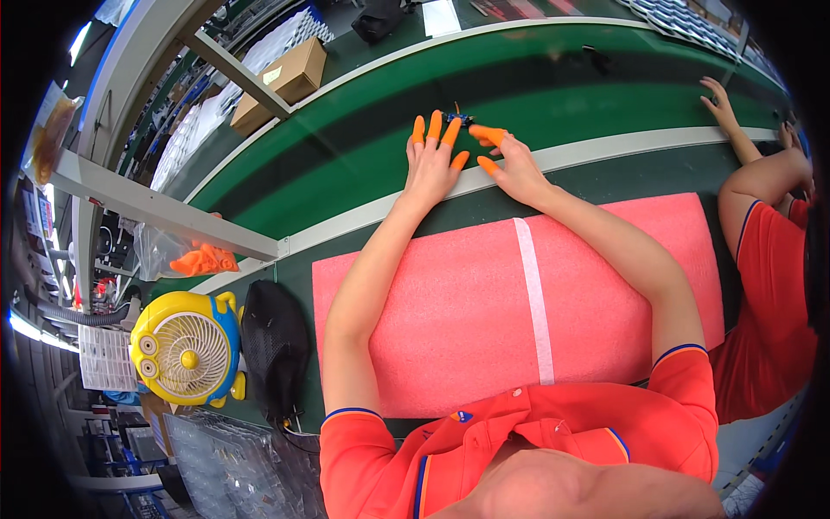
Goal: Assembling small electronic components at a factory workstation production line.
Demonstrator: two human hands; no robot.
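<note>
My finger cots (450,131) are orange, sleeves (683,385) red with blue-orange trim (681,349), small part (458,118) blue, foam sheet (450,294) pink with one pale stripe (533,298), belt (341,147) green, fan (188,358) yellow-blue with white grille (203,337).

Orange finger cots (450,131) on several digits of left hand (430,173) and right hand (521,173). Red shirt (596,402), short sleeves (359,454) ending well back from each hand, cuffs (679,349) edged dark blue and orange. Pale button (517,393); small blue-orange chest mark (462,417), left hand's side.
</note>
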